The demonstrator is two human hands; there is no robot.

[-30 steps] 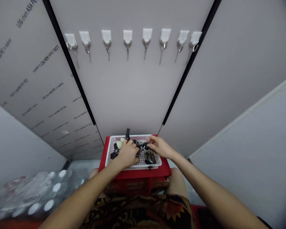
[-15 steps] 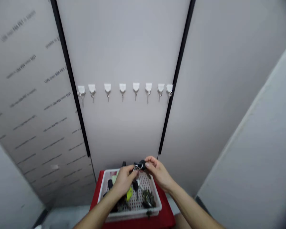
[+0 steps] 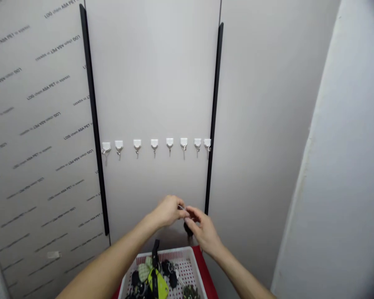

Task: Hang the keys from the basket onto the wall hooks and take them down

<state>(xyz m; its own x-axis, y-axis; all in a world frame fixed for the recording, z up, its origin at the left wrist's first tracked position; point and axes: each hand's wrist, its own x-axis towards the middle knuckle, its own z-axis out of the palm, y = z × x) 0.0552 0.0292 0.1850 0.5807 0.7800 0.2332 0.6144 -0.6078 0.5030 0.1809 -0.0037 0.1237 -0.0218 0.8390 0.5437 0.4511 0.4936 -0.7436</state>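
With both hands, left hand (image 3: 167, 212) and right hand (image 3: 202, 229), pinching the key ring (image 3: 187, 222), we risk dropping it into the basket (image 3: 193, 265) if either grip loosens.

- Your left hand (image 3: 168, 211) is bare: no glove, ring or watch shows on it.
- Your right hand (image 3: 204, 230) is bare too.
- Both of your forearms are uncovered as far as the picture's lower edge, with no sleeve in view.
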